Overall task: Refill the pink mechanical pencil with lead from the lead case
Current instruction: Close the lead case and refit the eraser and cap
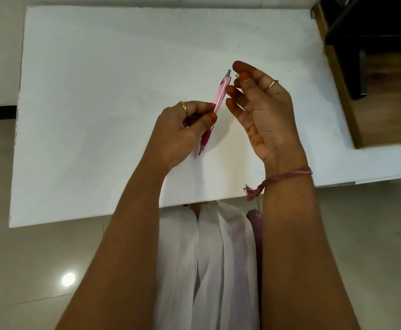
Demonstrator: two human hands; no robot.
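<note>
Pinching the pink mechanical pencil [215, 110] mid-barrel, our left hand [183, 129] is tilting it tip-down over the white table [99, 91], presenting its grey back end to our right hand [261, 108], whose fingertips [238, 65] are closing narrowly on something small and pale just beside that end, likely the cap; we are seeing no lead case
</note>
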